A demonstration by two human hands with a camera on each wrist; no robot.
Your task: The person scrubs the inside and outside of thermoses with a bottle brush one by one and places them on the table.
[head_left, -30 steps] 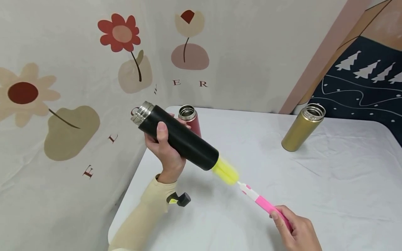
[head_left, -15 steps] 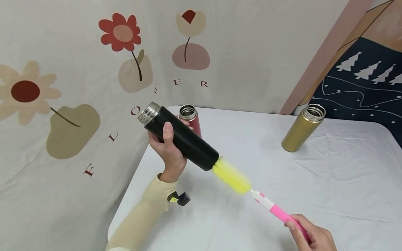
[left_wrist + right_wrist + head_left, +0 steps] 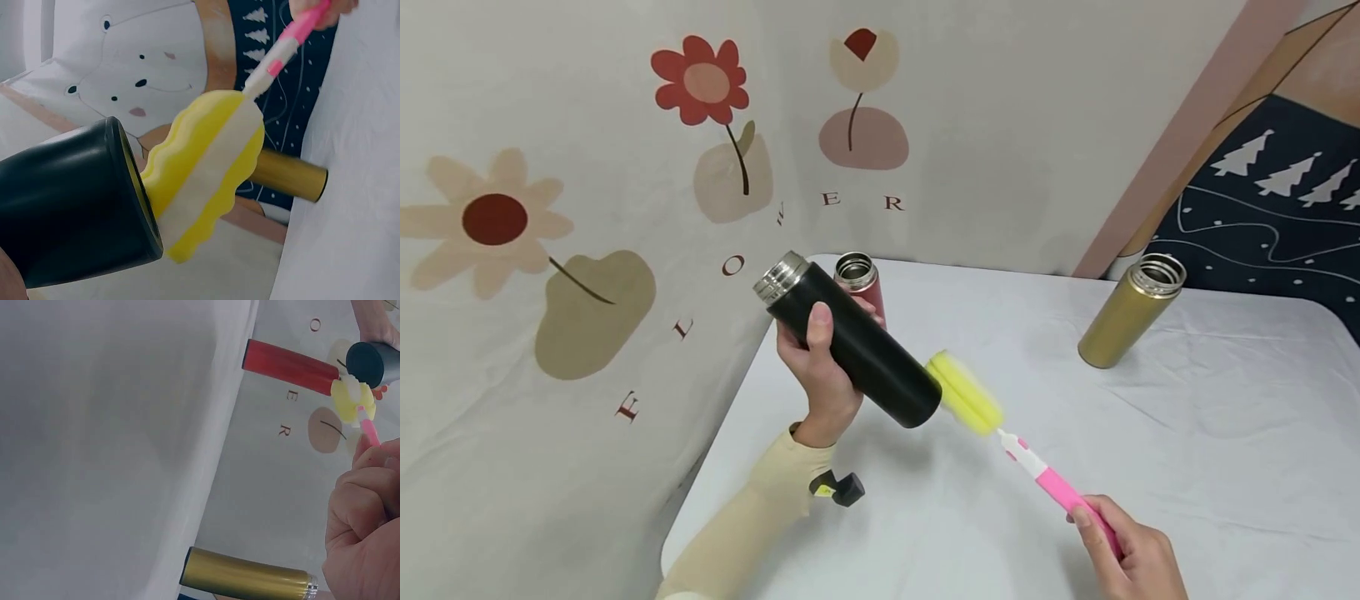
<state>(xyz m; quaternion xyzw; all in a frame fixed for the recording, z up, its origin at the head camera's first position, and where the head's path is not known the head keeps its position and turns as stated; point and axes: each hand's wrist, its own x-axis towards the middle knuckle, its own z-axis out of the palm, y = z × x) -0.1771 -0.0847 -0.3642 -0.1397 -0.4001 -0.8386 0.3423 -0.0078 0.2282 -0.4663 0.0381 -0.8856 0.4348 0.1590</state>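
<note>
— Black flask [image 3: 853,343] sits where, exactly?

— Tilted in the air above the left edge of the tabletop [image 3: 1150,467]. The left hand [image 3: 823,375] wraps thumb and fingers round its body, steel neck up toward the flowered wall, closed base pointing down and right. A red flask [image 3: 861,283] stands just behind it.

— And the yellow sponge brush [image 3: 966,393]?

— Its sponge head lies against the flask's base. Half a second ago it stretched further out from the base; now it has come back against it, so the base end is being scrubbed in short strokes.

— The right hand [image 3: 1131,558]?

— Fingers curled round the pink handle's end, low at the right. A gold flask [image 3: 1129,312] stands well apart, untouched.
</note>
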